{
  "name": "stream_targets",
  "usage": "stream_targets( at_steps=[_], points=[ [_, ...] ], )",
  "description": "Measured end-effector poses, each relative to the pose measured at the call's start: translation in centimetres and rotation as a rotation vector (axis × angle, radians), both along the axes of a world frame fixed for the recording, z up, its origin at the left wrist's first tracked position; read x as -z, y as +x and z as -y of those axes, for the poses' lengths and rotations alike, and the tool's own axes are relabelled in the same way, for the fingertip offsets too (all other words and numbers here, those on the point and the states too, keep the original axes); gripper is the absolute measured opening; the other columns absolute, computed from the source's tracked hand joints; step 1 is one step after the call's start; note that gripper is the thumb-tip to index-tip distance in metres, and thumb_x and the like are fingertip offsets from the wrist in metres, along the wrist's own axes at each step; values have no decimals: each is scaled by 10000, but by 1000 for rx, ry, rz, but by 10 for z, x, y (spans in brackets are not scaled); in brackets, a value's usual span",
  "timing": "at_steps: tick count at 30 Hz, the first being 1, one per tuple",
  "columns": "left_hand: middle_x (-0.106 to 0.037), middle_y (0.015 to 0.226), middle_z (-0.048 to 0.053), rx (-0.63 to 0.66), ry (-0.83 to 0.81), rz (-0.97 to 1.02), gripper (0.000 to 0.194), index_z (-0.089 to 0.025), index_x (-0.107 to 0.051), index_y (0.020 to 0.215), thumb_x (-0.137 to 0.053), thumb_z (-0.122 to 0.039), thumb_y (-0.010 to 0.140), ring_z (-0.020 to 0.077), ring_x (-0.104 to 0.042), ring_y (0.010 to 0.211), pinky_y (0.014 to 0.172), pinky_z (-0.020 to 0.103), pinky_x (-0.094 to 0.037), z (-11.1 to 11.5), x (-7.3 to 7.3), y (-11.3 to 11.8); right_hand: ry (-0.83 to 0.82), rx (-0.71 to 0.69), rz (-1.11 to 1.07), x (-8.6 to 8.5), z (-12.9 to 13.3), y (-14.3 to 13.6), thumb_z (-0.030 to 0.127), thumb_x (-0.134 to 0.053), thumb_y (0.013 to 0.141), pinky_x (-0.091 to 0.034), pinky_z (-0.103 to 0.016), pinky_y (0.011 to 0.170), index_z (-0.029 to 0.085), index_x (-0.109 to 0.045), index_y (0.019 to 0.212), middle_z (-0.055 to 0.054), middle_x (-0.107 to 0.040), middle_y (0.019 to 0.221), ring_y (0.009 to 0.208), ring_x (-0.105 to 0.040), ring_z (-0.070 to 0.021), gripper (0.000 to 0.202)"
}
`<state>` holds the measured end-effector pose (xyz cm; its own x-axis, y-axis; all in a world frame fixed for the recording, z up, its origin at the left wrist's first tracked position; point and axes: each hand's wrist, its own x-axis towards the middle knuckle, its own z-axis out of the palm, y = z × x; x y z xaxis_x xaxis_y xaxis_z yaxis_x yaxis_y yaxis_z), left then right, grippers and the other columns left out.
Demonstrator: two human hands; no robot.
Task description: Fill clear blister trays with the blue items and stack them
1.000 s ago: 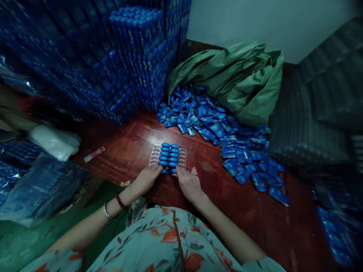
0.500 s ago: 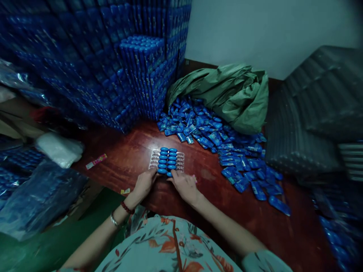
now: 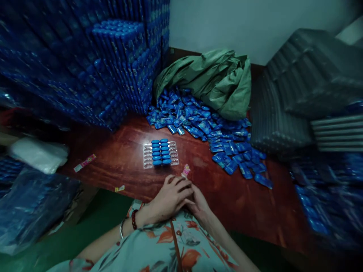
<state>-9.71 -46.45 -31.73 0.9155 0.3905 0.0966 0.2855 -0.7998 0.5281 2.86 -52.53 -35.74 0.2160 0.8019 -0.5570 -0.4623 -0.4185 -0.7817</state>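
At the table's near edge my left hand (image 3: 170, 198) lies across my right hand (image 3: 200, 202), its fingers loosely spread with nothing between them. The right hand's fingers are mostly hidden underneath. Just beyond them, on the tabletop, a clear plastic tray (image 3: 147, 155) with moulded hollows lies flat, touched by neither hand. Two columns of glossy blue oblong packs (image 3: 156, 153) stand along its middle, and the side hollows hold none. A small pink wrapper (image 3: 186, 170) lies right by my fingertips.
Loose blue packs (image 3: 204, 124) spill from a green sack (image 3: 210, 81) on the reddish-brown table (image 3: 113, 162). Tall stacks of blue packs (image 3: 121, 68) rise at left. Grey stacked trays (image 3: 280, 117) stand right. A pink strip (image 3: 85, 163) and yellow scrap (image 3: 119, 188) lie left.
Both hands have left the tray's near edge and drawn back to the table edge, the left now over the right. The tray stays on the table; the view has shifted.
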Motion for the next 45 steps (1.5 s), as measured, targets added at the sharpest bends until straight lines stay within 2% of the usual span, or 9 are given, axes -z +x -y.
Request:
stream_targets(
  at_steps=[5,9,14,18,24,28,32,41,45],
  points=[
    [-423,1411,115,-402,171,-22,422,-247,-472,1307,-396,-397,920,291,-320,1327,1060,509,-232,-65,4,1,-183,-166,358,1,95,55,606,-501,776,-294,-206,414,192,-503,564,45,-448,476,413,-378,-85,465],
    [-257,1494,161,-559,252,-197,659,-166,-308,1419,-397,-535,880,402,-153,1376,1044,610,-200,-108,29,15,-350,-329,934,29,177,70,573,-458,788,-422,-268,546,213,-555,552,-24,-582,548,554,-554,-172,441],
    [-235,1498,177,-477,290,-204,694,-120,-307,1418,-365,-557,882,410,-125,1381,1056,580,-234,-92,46,32,-512,-357,1360,77,215,70,291,-417,800,-485,-327,691,218,-665,722,-125,-700,821,791,-666,-248,271],
    [-234,1505,151,-433,294,-196,694,-168,-303,1424,-373,-579,869,382,-107,1394,1064,582,-234,-69,49,39,-637,-516,1355,65,224,87,239,-531,704,-486,-321,630,249,-683,697,-103,-708,758,739,-678,-264,152],
    [-268,1494,141,-413,295,-195,598,-218,-328,1412,-335,-529,902,386,-157,1385,1039,659,-191,-70,38,49,-271,-177,1297,7,142,144,483,-405,861,-470,-336,819,262,-676,941,-72,-696,970,920,-638,-231,359],
    [-284,1489,132,-342,330,-106,530,-218,-384,1381,-364,-470,915,345,-209,1381,1070,601,-203,-66,23,69,-78,131,1475,13,29,180,514,-352,881,-393,-429,948,152,-545,1223,-158,-560,1200,1143,-494,-257,534],
    [-322,1472,131,-363,363,-128,533,-226,-396,1374,-435,-456,894,354,-244,1366,1065,622,-188,-67,24,76,-251,79,1616,29,-53,185,475,-376,906,-369,-510,890,244,-446,1340,-142,-454,1345,1202,-399,-315,497],
    [-342,1465,103,-427,270,-206,516,-277,-383,1382,-439,-439,896,366,-265,1346,1033,578,-294,-44,44,38,158,-323,1630,38,-67,123,437,-434,908,-343,-418,911,259,-431,1351,-90,-579,1238,1111,-467,-254,477],
    [-298,1482,116,-470,174,-127,523,-270,-349,1396,-431,-426,903,373,-250,1346,1041,603,-253,-21,46,31,355,-162,1366,49,-85,104,359,-336,944,-385,-365,916,211,-538,1250,-90,-606,1202,1105,-520,-205,395]
  ],
)
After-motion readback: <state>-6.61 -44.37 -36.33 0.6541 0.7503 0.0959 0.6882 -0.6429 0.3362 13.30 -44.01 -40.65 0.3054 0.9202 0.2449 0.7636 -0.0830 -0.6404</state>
